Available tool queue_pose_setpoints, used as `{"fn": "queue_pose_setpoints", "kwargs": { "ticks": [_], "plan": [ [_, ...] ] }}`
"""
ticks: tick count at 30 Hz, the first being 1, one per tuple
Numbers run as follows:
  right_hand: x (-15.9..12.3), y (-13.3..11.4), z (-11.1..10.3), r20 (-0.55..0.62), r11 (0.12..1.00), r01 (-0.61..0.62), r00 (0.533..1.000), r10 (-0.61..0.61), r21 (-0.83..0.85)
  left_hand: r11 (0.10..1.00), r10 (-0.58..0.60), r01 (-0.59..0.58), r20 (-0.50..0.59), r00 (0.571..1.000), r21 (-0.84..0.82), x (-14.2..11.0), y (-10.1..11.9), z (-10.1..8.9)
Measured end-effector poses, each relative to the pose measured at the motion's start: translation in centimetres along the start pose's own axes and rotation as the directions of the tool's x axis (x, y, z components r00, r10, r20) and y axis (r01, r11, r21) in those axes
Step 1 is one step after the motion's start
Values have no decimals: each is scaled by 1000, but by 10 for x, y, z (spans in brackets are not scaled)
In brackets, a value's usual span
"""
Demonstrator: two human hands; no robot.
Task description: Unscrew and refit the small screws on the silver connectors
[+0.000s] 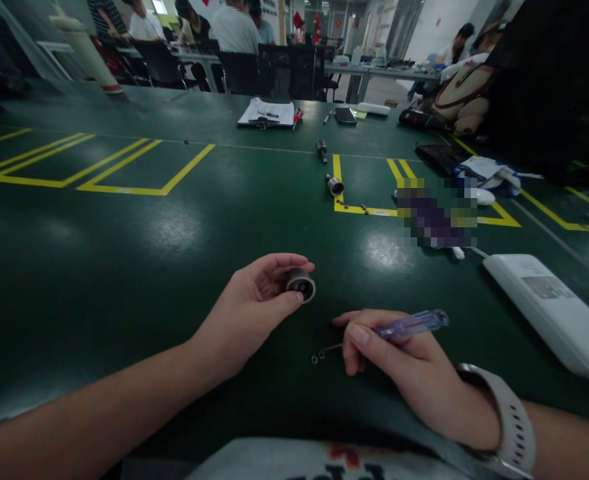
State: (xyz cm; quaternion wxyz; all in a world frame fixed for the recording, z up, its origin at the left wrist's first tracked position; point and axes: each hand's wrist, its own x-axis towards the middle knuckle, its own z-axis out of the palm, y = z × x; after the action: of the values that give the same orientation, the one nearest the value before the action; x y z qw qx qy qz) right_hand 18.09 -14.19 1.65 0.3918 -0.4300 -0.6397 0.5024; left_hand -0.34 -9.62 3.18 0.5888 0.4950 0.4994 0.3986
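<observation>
My left hand [254, 303] is closed around a small round metal cylinder [301, 285], pinched between thumb and fingers just above the green table [139, 267]. My right hand [399, 363] grips a screwdriver with a clear purple handle [413, 323]; its thin shaft points left and down to the table. The tip rests beside two tiny screws or nuts [317, 358] lying on the surface. A pale watch sits on my right wrist.
A white power strip [549, 310] lies at the right. Two more metal cylinders [334, 185] [321, 150] sit farther back by yellow floor-style markings, with small loose screws [364, 209]. Papers [267, 112], a phone [345, 115], bags and seated people are at the far end.
</observation>
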Motion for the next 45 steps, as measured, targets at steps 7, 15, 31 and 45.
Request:
{"fn": "queue_pose_setpoints", "kwargs": {
  "ticks": [7,15,31,45],
  "plan": [
    [-4,0,2,16,975,123,992,-122,-186,997,13,-10,35,999,-77,1,-2,-3],
    [-13,0,9,220,758,421,907,-359,-498,997,-1,5,55,998,-71,1,-1,-2],
    [-9,0,3,126,636,559,795,-594,-533,997,-67,59,191,979,47,-5,-4,2],
    [-8,4,6,163,616,545,809,-565,-569,971,48,-77,131,990,225,-10,-5,10]
  ]
}}
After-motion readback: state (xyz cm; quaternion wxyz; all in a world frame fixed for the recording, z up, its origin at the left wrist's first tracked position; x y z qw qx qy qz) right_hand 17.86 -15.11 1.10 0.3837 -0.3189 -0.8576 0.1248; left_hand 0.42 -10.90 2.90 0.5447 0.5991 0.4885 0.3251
